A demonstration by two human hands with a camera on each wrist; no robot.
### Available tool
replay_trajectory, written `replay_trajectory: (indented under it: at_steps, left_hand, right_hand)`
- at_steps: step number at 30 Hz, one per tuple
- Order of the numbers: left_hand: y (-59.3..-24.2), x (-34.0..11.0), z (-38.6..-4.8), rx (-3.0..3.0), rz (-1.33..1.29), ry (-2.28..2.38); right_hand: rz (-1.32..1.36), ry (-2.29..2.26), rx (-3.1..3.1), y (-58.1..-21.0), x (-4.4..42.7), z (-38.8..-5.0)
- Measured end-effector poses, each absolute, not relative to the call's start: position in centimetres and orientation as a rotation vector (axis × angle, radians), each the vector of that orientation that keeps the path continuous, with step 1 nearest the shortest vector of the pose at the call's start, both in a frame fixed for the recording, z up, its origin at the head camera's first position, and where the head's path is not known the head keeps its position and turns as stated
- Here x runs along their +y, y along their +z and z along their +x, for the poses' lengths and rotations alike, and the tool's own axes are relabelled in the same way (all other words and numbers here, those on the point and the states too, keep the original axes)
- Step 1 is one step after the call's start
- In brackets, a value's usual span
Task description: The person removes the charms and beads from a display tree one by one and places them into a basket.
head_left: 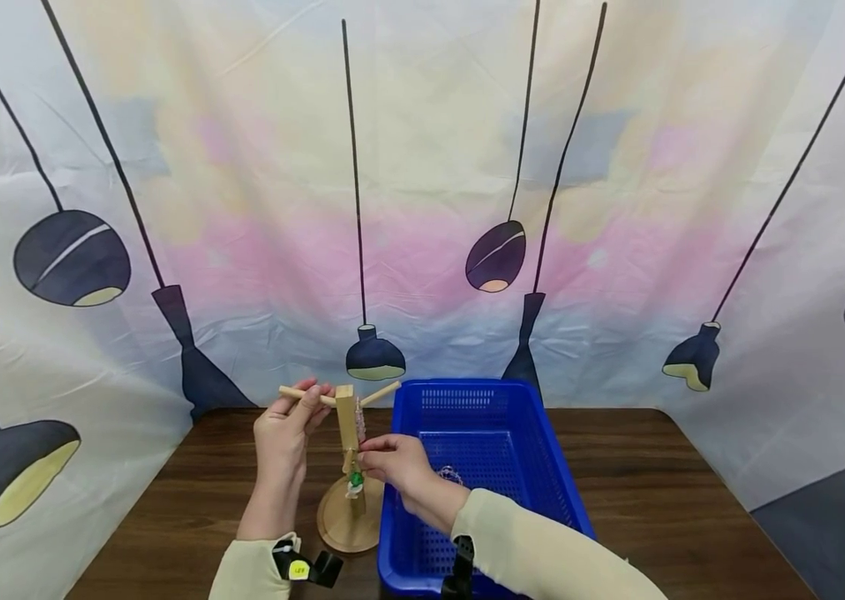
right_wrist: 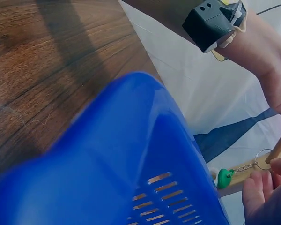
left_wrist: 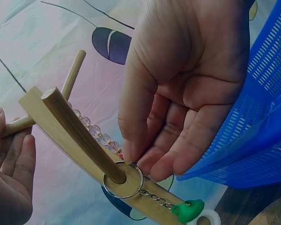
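A wooden peg stand point(head_left: 347, 417) with a round base stands left of the basket. My left hand point(head_left: 287, 429) grips one of its upper pegs, fingers curled round it. With thumb and fingertips, my right hand point(head_left: 403, 467) pinches the metal ring of a keychain point(left_wrist: 152, 195). That ring encircles a lower peg point(left_wrist: 86, 133), near where the peg meets the post. From its short chain hangs a green charm point(left_wrist: 188, 211) with a white piece beside it. A string of clear pinkish beads point(left_wrist: 94, 131) hangs along the post's far side, partly hidden.
A blue perforated basket point(head_left: 557, 467) stands just right of the stand on the dark wooden table point(head_left: 640, 492). Inside it lies a small pinkish beaded item point(head_left: 450, 474). Behind the table hangs a cloth point(head_left: 430, 167) printed with lamps.
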State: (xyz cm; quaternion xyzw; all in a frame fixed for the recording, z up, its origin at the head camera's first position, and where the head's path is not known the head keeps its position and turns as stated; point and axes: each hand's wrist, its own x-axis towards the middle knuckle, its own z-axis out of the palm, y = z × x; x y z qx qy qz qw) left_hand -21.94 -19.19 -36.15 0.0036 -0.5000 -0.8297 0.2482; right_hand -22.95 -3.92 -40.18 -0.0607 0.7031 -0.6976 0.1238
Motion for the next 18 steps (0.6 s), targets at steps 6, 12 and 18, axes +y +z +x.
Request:
replay_trajectory:
  at_steps: [6,12,18]
  left_hand:
    - [-36.13,-19.11,-22.08,-1.357,0.03,-2.263]
    - [-35.96,-19.11,-22.13,-1.344,0.062,-2.277]
    - [-35.9,-19.15,-22.08,-1.346,0.067,-2.276]
  right_hand:
    - [-0.177,-2.055,2.029,-40.13,-4.01,-22.73]
    - [-0.189,-2.06,2.0,-40.05,-4.18,-22.45]
    - [-0.198,-2.06,1.998,-39.99,-4.2,-22.41]
